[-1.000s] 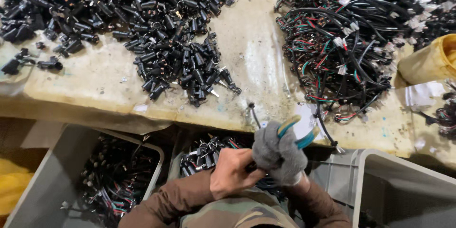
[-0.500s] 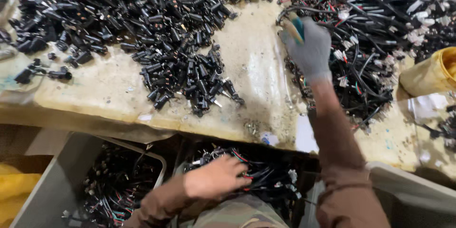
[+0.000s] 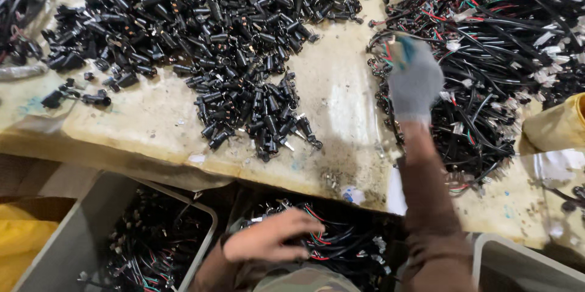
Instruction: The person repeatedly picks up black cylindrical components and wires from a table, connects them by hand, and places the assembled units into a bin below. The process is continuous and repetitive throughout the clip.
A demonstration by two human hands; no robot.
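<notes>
Pretty messy bench. The right hand (image 3: 415, 79), in a grey glove, was stretched out to the upper right of the frame, at the edge of the big tangle of wire harnesses (image 3: 493, 54). Something teal and a few coloured wires were seen at the fingertips, but it was too blurred to tell how tightly anything was gripped.

The bare left hand (image 3: 271, 240) was laid flat and loosely open on the cut wires in the middle bin (image 3: 341, 249) at the bottom centre, probably to park a piece below the bench edge. No single long axis could be picked out; the strands ran every way.

Black connectors (image 3: 213, 42) were heaped upper left.
</notes>
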